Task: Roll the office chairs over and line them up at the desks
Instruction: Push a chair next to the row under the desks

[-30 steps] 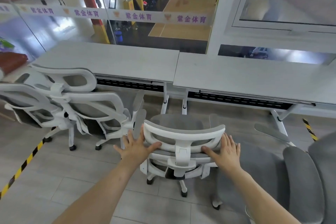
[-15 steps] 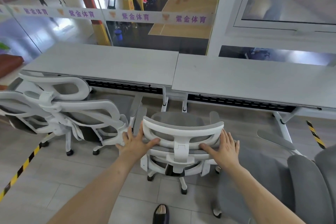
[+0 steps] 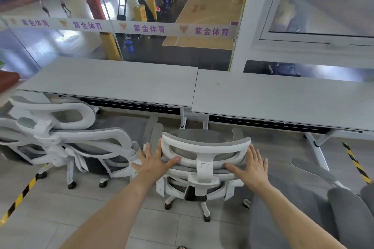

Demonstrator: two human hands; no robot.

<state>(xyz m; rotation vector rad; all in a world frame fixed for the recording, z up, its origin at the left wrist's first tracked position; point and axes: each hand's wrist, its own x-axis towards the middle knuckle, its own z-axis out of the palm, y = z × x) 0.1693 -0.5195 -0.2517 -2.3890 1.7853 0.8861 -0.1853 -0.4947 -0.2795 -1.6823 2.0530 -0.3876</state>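
A white-framed office chair (image 3: pixel 204 147) with grey mesh stands in front of me, facing the seam between two grey desks: the left desk (image 3: pixel 113 81) and the right desk (image 3: pixel 283 95). My left hand (image 3: pixel 154 160) presses flat on the left end of its headrest, fingers straight, thumb under the rim. My right hand (image 3: pixel 252 166) lies flat on the right end in the same way. A second white chair (image 3: pixel 66 137) stands at the left desk, its armrest close to my left hand.
A grey padded chair (image 3: pixel 315 212) sits close at my lower right. Yellow-black floor tape (image 3: pixel 20 198) runs at lower left and another strip of tape (image 3: pixel 357 162) at right. Glass panels behind the desks overlook a sports hall. White desk legs (image 3: pixel 317 147) stand at right.
The chair has rolled forward toward the desks with both hands still flat on its headrest. I have stepped closer, and the desks now fill more of the view.
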